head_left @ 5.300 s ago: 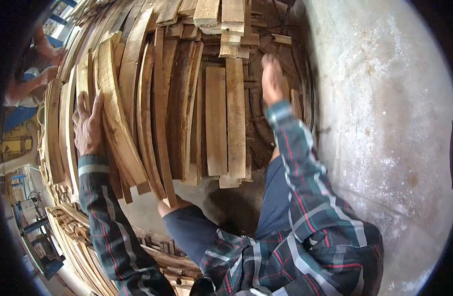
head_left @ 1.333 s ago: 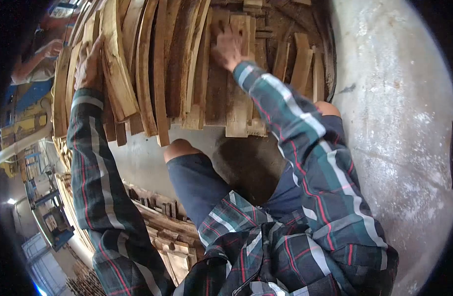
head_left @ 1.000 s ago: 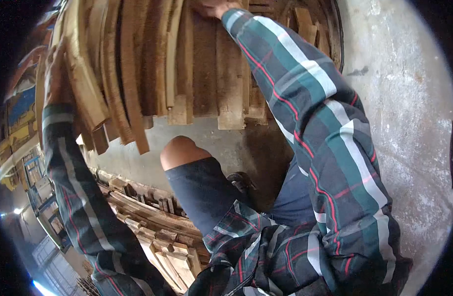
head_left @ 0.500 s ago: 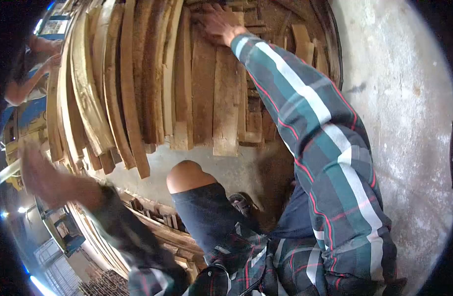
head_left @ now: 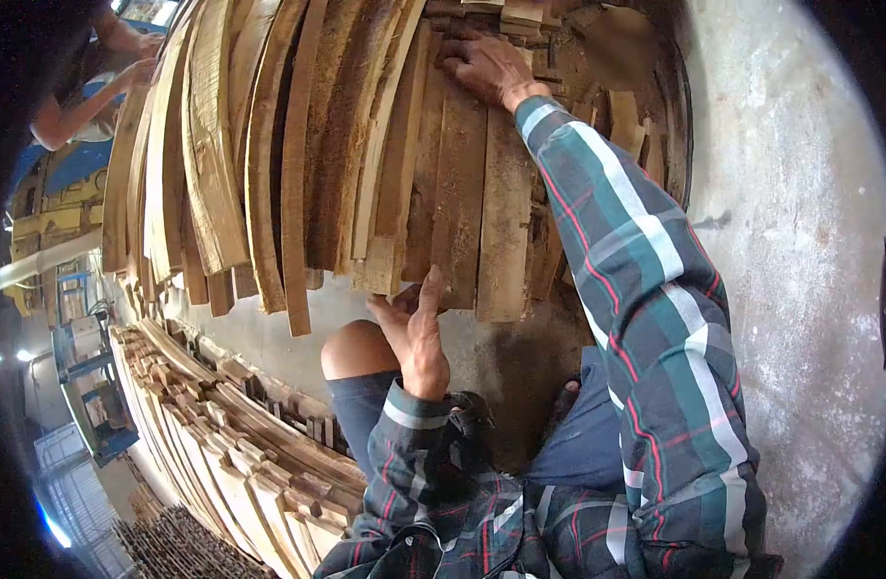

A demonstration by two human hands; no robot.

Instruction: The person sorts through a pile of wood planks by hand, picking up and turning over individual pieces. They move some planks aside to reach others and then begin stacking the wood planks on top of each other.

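Many long wooden planks (head_left: 457, 193) lie side by side in a stack. At the far part of the stack, my right hand (head_left: 486, 69) rests on a brown plank, its fingers bent over the plank's edge. Below the near ends of the planks is my left hand (head_left: 419, 338), palm up. Its thumb and fingers are apart, and the fingertips meet the end of a plank; some are hidden under it. A wider plank (head_left: 505, 222) lies to the right of the one beneath my right hand.
Another person's hands (head_left: 139, 60) are by the stack's far left edge. More stacked wood strips (head_left: 240, 444) stand at the lower left, near a blue machine frame (head_left: 91, 386). A pale wall (head_left: 790, 241) runs along the right. Short wood pieces (head_left: 624, 121) lie at the upper right.
My left hand has swung from the far left to the near plank ends. My right hand's fingers have bent. The view has shifted, so the stack appears farther right.
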